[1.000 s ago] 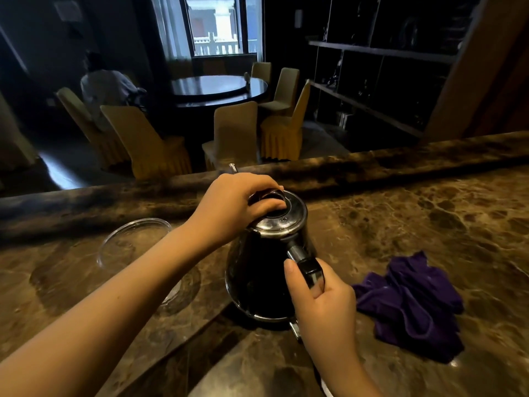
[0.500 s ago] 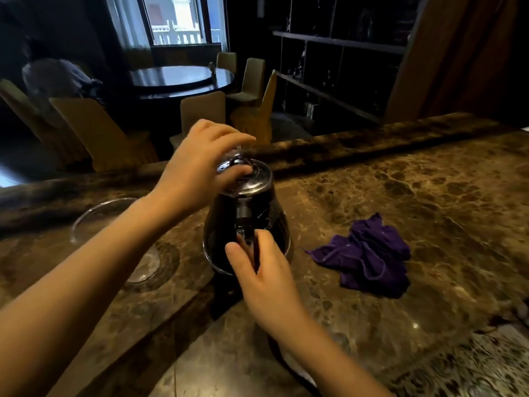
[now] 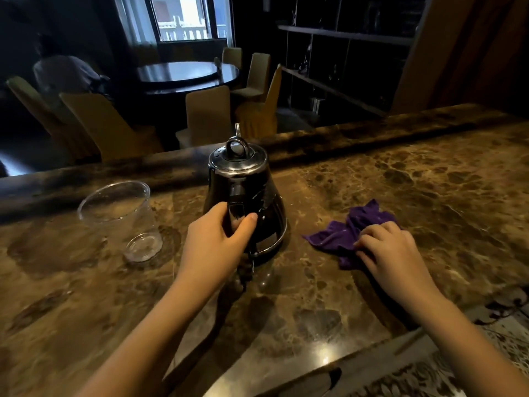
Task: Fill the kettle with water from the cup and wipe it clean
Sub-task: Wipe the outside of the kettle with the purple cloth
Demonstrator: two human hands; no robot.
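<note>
A dark, shiny kettle (image 3: 249,196) stands upright on the brown marble counter (image 3: 400,196), its metal lid with a ring knob closed. My left hand (image 3: 217,245) is wrapped around the kettle's handle on the near side. A clear plastic cup (image 3: 120,216) stands to the kettle's left and looks empty. To the right lies a crumpled purple cloth (image 3: 352,230); my right hand (image 3: 389,247) rests on its near edge with the fingers curled into the fabric.
A raised marble ledge (image 3: 372,138) runs along the counter's far side. Beyond it are a round dark table (image 3: 186,73), several yellow-covered chairs, a seated person at the far left and dark shelving at the right. The counter's near edge drops to patterned flooring at bottom right.
My left hand left the lid knob and now holds the handle. My right hand let go of the handle and moved right onto the purple cloth. The camera view pulled back.
</note>
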